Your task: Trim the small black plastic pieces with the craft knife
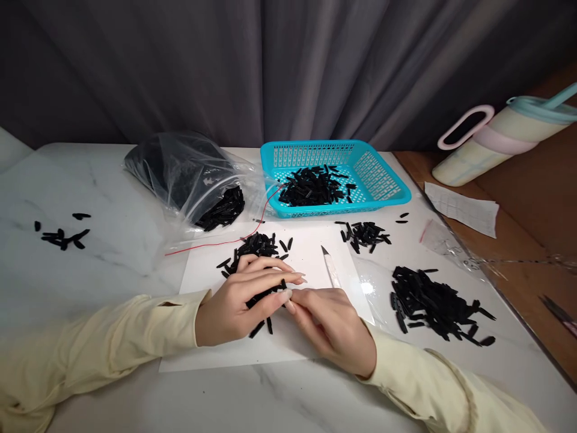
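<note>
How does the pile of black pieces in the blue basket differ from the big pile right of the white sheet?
The basket pile sits inside the blue basket, at the table's far side; the right-hand pile lies loose on the marble table, nearer the person. The right-hand pile spreads wider, with strays at its edge. Both hold small, slim black pieces.

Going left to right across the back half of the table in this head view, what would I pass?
Small scatter of black pieces → clear plastic bag of black pieces → blue basket → paper slip → pastel tumbler lying on its side.
</note>
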Tool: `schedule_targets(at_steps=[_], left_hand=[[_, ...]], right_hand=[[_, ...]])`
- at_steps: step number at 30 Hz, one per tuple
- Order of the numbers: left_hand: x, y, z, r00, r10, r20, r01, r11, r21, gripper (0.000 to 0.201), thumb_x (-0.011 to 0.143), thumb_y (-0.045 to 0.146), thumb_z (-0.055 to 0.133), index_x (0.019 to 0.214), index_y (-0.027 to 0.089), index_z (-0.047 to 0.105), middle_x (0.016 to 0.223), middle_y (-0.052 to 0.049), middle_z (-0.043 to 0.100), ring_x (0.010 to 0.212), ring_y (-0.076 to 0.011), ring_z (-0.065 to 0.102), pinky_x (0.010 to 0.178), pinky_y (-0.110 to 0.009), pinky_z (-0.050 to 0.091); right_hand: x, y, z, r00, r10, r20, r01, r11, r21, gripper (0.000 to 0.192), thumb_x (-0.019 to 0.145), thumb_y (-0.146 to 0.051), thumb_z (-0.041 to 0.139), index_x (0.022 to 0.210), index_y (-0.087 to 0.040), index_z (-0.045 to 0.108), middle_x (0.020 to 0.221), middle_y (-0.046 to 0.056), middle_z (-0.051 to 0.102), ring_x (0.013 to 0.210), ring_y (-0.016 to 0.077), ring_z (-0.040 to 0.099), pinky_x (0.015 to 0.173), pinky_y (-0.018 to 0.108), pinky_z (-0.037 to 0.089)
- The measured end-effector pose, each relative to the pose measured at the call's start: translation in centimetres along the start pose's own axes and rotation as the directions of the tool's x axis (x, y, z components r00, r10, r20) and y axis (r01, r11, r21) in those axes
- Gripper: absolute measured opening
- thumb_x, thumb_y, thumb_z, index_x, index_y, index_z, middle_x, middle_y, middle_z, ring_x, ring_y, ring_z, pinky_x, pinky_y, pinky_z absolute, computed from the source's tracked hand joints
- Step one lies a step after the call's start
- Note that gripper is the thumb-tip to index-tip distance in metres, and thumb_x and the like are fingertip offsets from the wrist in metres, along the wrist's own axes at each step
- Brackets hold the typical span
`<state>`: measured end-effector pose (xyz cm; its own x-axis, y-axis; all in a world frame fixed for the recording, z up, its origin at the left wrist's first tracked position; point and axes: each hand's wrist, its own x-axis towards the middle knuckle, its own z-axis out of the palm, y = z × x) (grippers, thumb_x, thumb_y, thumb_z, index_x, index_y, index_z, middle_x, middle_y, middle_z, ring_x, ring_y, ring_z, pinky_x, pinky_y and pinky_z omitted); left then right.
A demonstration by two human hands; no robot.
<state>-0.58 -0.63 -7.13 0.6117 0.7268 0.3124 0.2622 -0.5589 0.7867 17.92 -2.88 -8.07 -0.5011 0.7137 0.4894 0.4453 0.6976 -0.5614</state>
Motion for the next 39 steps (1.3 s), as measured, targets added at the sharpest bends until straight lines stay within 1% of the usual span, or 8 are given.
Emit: schedule_targets(at_steps=[8,15,20,24,28,31,35,39], left_hand=[[0.7,1.3,-0.6,0.951,-0.308,0.026,0.288,0.853,-0.435,0.027,0.094,0.024,0.043,0.094,0.013,0.067,0.096,-0.007,0.069,0.096,-0.0162,0.06,0.089,-0.027,0.042],[1.8,1.8,-1.7,0.861,-0.379,0.338,0.464,0.313,-0.829,0.033,0.086,0.04,0.058,0.107,0.015,0.052,0.047,0.009,0.042,0.055,-0.0103,0.05,0.065,-0.026,0.04],[2.0,2.0,-2.6,0.793,-0.408,0.453,0.529,0.091,-0.843,0.023,0.086,0.034,0.06,0.093,0.013,0.053,0.047,0.01,0.035,0.055,-0.007,0.045,0.063,-0.02,0.033],[2.2,2.4,-3.1,0.773,-0.399,0.493,0.556,0.054,-0.829,0.015,0.089,0.028,0.056,0.087,0.013,0.054,0.046,0.009,0.035,0.053,-0.0073,0.043,0.061,-0.02,0.031],[2.4,2.6,-3.3,0.768,-0.368,0.524,0.584,0.067,-0.809,0.015,0.092,0.027,0.05,0.087,0.013,0.055,0.047,0.008,0.034,0.052,-0.0082,0.041,0.061,-0.022,0.031],[2.4,2.6,-3.5,0.774,-0.347,0.529,0.59,0.092,-0.802,0.017,0.093,0.028,0.047,0.09,0.014,0.056,0.047,0.008,0.034,0.052,-0.009,0.041,0.061,-0.023,0.03],[2.4,2.7,-3.8,0.776,-0.335,0.534,0.6,0.134,-0.788,0.02,0.094,0.029,0.045,0.093,0.014,0.058,0.047,0.007,0.035,0.052,-0.0101,0.041,0.06,-0.025,0.03],[2.3,3.0,-4.0,0.789,-0.316,0.527,0.592,0.16,-0.79,0.023,0.094,0.031,0.045,0.088,0.013,0.058,0.048,0.006,0.039,0.055,-0.0106,0.045,0.062,-0.026,0.032]], right_hand=[[0.9,-0.3,-3.9,0.991,0.011,0.132,0.036,0.938,-0.345,0.035,0.098,-0.025,0.036,0.069,-0.016,0.055,0.052,-0.001,0.054,0.043,0.0114,0.049,0.046,0.025,0.03],[-1.0,2.2,-4.3,0.965,0.227,0.13,-0.023,0.568,-0.823,0.037,0.096,-0.031,0.032,0.108,-0.006,0.057,0.06,0.003,0.063,0.033,0.0158,0.053,0.035,0.028,0.016],[-1.5,2.9,-4.1,0.926,0.264,0.271,0.059,0.606,-0.793,0.036,0.085,-0.008,0.04,0.119,-0.01,0.052,0.069,0.002,0.065,0.034,0.0166,0.054,0.035,0.03,0.023],[-1.1,3.0,-5.4,0.93,0.293,0.223,-0.127,0.824,-0.552,0.027,0.089,-0.011,0.036,0.104,-0.012,0.058,0.071,0.002,0.067,0.046,0.0154,0.061,0.043,0.026,0.04],[-0.6,2.7,-7.0,0.955,0.27,0.12,-0.221,0.922,-0.316,0.025,0.093,-0.019,0.039,0.112,-0.016,0.054,0.079,0.002,0.07,0.051,0.0122,0.063,0.05,0.022,0.047],[-0.4,2.4,-7.9,0.992,0.124,0.023,-0.11,0.938,-0.328,0.025,0.091,-0.017,0.046,0.115,-0.019,0.051,0.084,0.003,0.07,0.06,0.0132,0.067,0.055,0.022,0.049],[-0.1,2.5,-7.9,0.995,-0.009,-0.098,-0.043,0.855,-0.517,0.001,0.088,-0.02,0.055,0.088,-0.021,0.054,0.06,0.0,0.06,0.049,0.0133,0.058,0.048,0.024,0.042],[0.3,3.0,-7.1,0.996,0.081,0.023,-0.066,0.92,-0.386,0.023,0.094,-0.028,0.046,0.073,-0.021,0.05,0.059,0.0,0.056,0.043,0.0105,0.047,0.044,0.024,0.037]])
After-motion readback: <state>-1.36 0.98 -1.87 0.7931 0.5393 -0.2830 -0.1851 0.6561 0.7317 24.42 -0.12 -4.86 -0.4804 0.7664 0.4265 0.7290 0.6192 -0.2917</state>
